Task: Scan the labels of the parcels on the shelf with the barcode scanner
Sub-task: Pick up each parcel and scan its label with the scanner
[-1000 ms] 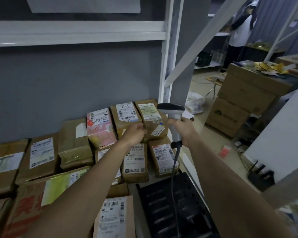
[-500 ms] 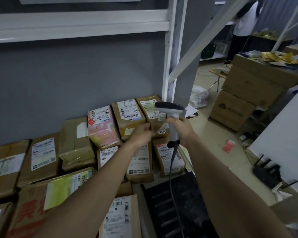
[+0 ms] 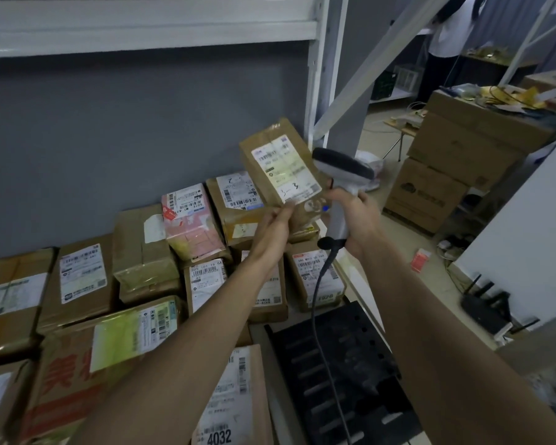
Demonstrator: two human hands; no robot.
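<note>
My left hand [image 3: 272, 231] pinches the lower edge of a brown parcel [image 3: 278, 162] and holds it up above the shelf, its white and yellow label tilted toward me. My right hand [image 3: 358, 220] grips the handle of a grey barcode scanner [image 3: 342, 170], whose head sits just right of the raised parcel. The scanner's dark cable [image 3: 318, 290] hangs down between my forearms. Several more brown parcels with white labels lie on the shelf below, among them a pink one [image 3: 191, 224] and one marked 4032 [image 3: 235, 399].
A black slotted tray [image 3: 337, 377] lies on the shelf at lower right. A white shelf upright [image 3: 318, 65] and a diagonal brace stand behind the scanner. Stacked cardboard boxes [image 3: 456, 162] and a person in a white top stand beyond. A black router [image 3: 488, 306] sits at right.
My left hand has lifted the back right parcel off the pile and raised it beside the scanner. My right hand with the scanner has stayed at about the same height.
</note>
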